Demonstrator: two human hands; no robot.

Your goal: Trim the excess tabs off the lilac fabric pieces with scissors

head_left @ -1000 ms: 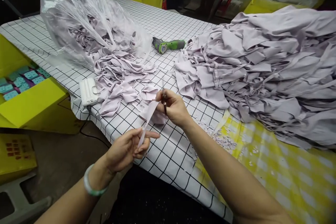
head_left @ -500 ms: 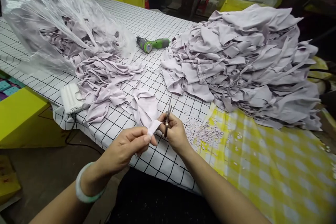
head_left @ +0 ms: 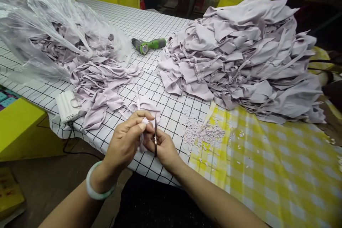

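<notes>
My left hand (head_left: 127, 139) pinches a pale lilac fabric piece (head_left: 145, 105), whose wider part lies on the checked tablecloth (head_left: 171, 108) beyond my fingers. My right hand (head_left: 165, 149) is closed around small scissors (head_left: 155, 139), their blades pointing up and away from me. Both hands are close together over the table's front edge, and the right fingertips reach the cloth by the left ones. Fingers hide most of the gripped edge. To the right lie many tiny fabric clippings (head_left: 204, 131).
A large heap of lilac fabric pieces (head_left: 240, 53) stands at the right. At the left, a clear plastic bag (head_left: 66, 25) spills similar pieces (head_left: 101, 78). A green and grey handheld tool (head_left: 148, 45) lies between them. A white corded box (head_left: 66, 106) sits near the left edge; yellow checked cloth (head_left: 262, 164) covers the right front.
My two hands have drawn together, the right hand and scissors moving left and down. The left fingers have gathered up the cloth end that stuck out before. The whole view has shifted slightly.
</notes>
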